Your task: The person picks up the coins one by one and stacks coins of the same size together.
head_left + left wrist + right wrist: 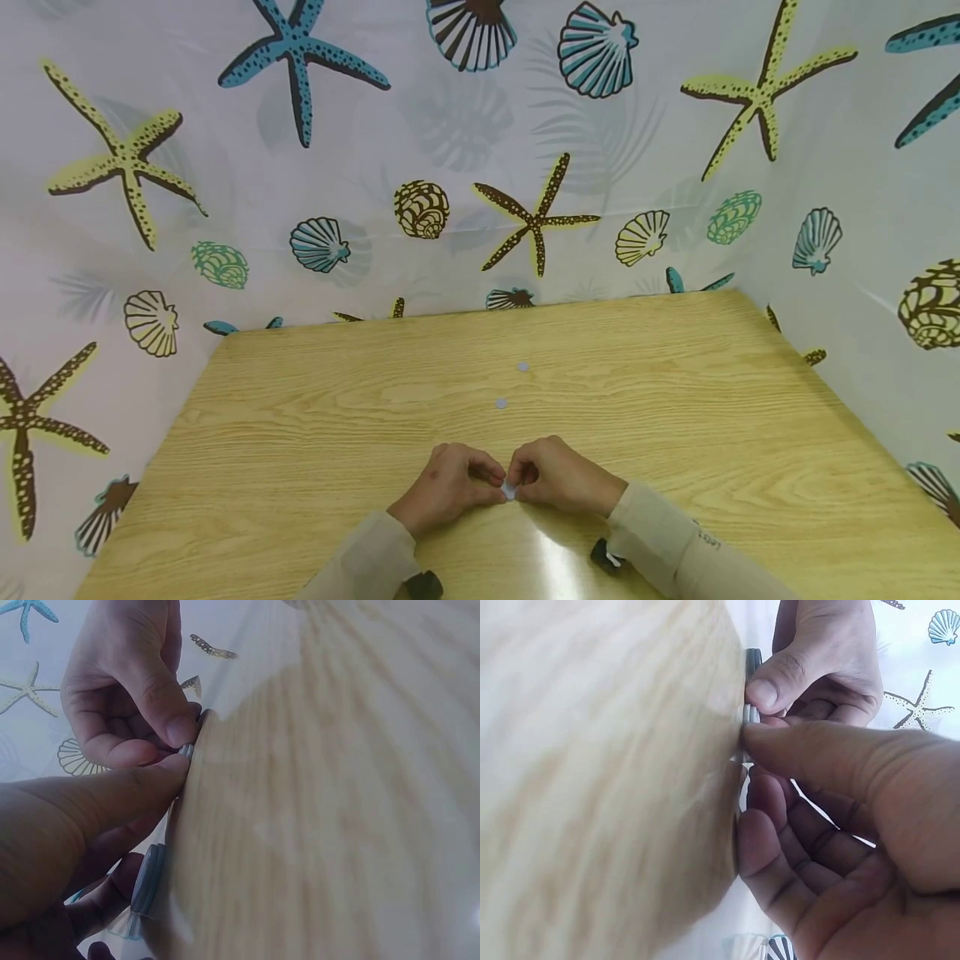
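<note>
Both hands meet low in the middle of the head view, over the wooden table (315,417). Between their fingertips is a small grey coin-like disc stack (510,492), close to the tabletop. My left hand (450,487) pinches its left side with thumb and finger. From the right, my right hand (566,479) pinches it the same way. The left wrist view shows the thin layers of the pinched discs (186,750) edge-on, with the thumbs on the near side. Another grey disc stack (150,879) appears by the left fingers there.
Ahead of the hands, two grey pieces lie on the table: a nearer disc (501,403) and a farther disc (522,367). A white curtain (465,150) printed with shells and starfish hangs around the back and sides of the table.
</note>
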`<state>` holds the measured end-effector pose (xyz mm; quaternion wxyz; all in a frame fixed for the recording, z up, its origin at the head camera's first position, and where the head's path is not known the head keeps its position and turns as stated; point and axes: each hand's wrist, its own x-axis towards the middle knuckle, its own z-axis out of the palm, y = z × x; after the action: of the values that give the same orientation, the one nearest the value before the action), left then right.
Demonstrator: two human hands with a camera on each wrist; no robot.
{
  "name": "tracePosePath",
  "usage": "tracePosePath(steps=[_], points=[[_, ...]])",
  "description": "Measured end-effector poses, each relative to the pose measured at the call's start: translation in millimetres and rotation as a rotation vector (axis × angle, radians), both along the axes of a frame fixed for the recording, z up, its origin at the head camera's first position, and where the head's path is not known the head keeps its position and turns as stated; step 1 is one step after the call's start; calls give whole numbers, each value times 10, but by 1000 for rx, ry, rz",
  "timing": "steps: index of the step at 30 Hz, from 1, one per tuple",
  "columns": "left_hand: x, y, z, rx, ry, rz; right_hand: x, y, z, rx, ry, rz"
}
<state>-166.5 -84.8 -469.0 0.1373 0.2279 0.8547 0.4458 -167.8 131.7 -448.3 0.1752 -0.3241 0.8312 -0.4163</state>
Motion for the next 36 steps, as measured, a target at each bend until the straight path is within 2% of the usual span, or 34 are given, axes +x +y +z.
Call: tracePosePath(steps=[24,36], points=[[2,35,-40,-23,37,5,8,27,-55,-2,1,-60],[0,35,-33,-34,45,0,-47,65,-58,12,-58,-100]])
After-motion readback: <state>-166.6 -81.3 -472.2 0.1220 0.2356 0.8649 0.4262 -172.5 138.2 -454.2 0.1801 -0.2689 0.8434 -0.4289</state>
